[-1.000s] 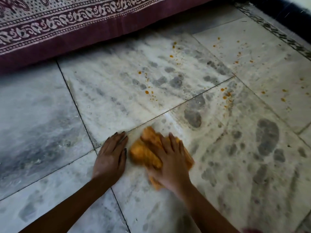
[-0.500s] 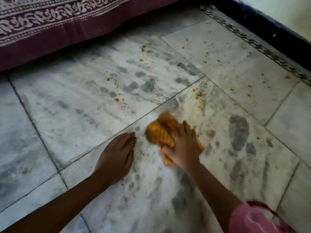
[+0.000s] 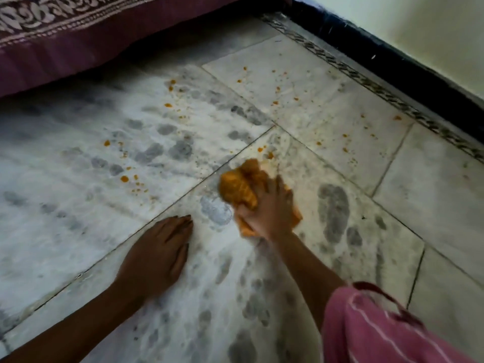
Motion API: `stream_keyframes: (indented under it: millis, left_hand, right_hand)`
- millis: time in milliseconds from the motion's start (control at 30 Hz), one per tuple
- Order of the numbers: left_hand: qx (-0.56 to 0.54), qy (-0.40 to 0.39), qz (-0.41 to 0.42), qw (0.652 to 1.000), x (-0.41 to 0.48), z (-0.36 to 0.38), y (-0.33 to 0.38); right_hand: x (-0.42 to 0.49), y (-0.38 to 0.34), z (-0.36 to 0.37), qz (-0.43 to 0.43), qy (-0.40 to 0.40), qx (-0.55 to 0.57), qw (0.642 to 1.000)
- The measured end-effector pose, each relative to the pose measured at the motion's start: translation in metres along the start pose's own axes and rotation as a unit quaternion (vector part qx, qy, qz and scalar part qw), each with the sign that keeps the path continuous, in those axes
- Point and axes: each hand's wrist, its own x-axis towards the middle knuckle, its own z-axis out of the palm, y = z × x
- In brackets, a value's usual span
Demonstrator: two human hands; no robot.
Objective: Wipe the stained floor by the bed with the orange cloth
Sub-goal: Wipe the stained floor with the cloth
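Fingers of right hand [image 3: 269,210] grip one orange cloth [image 3: 237,188]; left hand [image 3: 154,255], fingers straight, presses floor [image 3: 78,184].

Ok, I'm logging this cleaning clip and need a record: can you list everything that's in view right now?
orange cloth: one, orange, bunched on the floor under the right hand
orange spots: many, orange, scattered over the tiles beyond the cloth
grey smudges: many, dark grey, across the tiles
floor tiles: several, whitish marble, filling most of the view
bed cover: one, maroon with pale pattern, top left
border strip: one, dark patterned, along the wall
skirting: one, black, at the foot of the wall
wall: one, pale, top right
pink garment: one, thin white stripes, bottom right
left hand: one, flat on the floor
right hand: one, gripping the cloth
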Motion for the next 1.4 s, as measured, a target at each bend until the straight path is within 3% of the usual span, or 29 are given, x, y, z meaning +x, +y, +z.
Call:
stream_keyframes:
  millis: [67, 167, 233, 300, 367, 433, 567, 633, 700, 833, 933, 1033, 1133, 1267, 1333, 1400]
  left_hand:
    - [0.004, 0.004, -0.017, 1.000, 0.009, 0.003, -0.003]
    - [0.013, 0.007, -0.019, 1.000, 0.019, 0.012, -0.002]
    - [0.008, -0.001, -0.008, 1.000, 0.023, 0.017, 0.000]
    - [0.006, -0.013, 0.010, 1.000, 0.025, 0.019, 0.001]
    - [0.014, -0.020, 0.032, 0.999, 0.027, 0.018, 0.004]
    - [0.017, -0.024, 0.049, 0.998, 0.032, 0.017, 0.008]
    - [0.022, -0.016, 0.057, 0.998, 0.049, 0.019, 0.012]
    - [0.024, -0.012, 0.054, 0.998, 0.056, 0.022, 0.012]
    - [0.027, -0.011, 0.046, 0.998, 0.062, 0.024, 0.010]
    - [0.038, -0.016, 0.054, 0.998, 0.069, 0.024, 0.008]
    - [0.042, -0.023, 0.058, 0.997, 0.067, 0.025, 0.006]
    - [0.043, -0.033, 0.054, 0.997, 0.065, 0.023, -0.001]
    - [0.049, -0.034, 0.057, 0.997, 0.066, 0.022, -0.005]
    - [0.032, -0.014, 0.051, 0.998, 0.067, 0.022, -0.004]
    - [0.030, -0.014, 0.043, 0.999, 0.064, 0.021, -0.005]
    - [0.028, -0.020, 0.044, 0.998, 0.062, 0.020, -0.007]
  right_hand:
    - [-0.044, 0.010, 0.002, -0.093, -0.007, 0.022, 0.995]
    - [-0.092, 0.063, -0.005, -0.145, 0.018, 0.023, 0.989]
    - [-0.076, 0.102, -0.012, -0.093, 0.039, 0.014, 0.995]
    - [-0.031, 0.115, -0.021, 0.018, 0.052, 0.005, 0.998]
    - [0.023, 0.099, -0.022, 0.112, 0.044, 0.005, 0.993]
    - [0.060, 0.066, -0.017, 0.140, 0.033, 0.020, 0.989]
    - [0.039, 0.025, -0.004, -0.014, -0.004, 0.014, 1.000]
    - [-0.003, 0.043, -0.005, -0.106, 0.009, 0.021, 0.994]
    - [-0.033, 0.082, -0.010, -0.122, 0.025, 0.031, 0.992]
    - [-0.002, 0.144, -0.029, 0.048, 0.036, 0.009, 0.998]
    - [0.072, 0.125, -0.034, 0.148, 0.021, 0.005, 0.989]
    - [0.118, 0.069, -0.025, 0.079, -0.024, -0.006, 0.997]
    - [0.101, 0.025, -0.013, -0.036, -0.047, 0.001, 0.998]
    - [0.023, 0.063, -0.011, -0.198, -0.007, 0.020, 0.980]
    - [0.012, 0.106, -0.020, -0.186, -0.016, 0.017, 0.982]
    - [0.034, 0.137, -0.029, -0.112, -0.012, 0.000, 0.994]
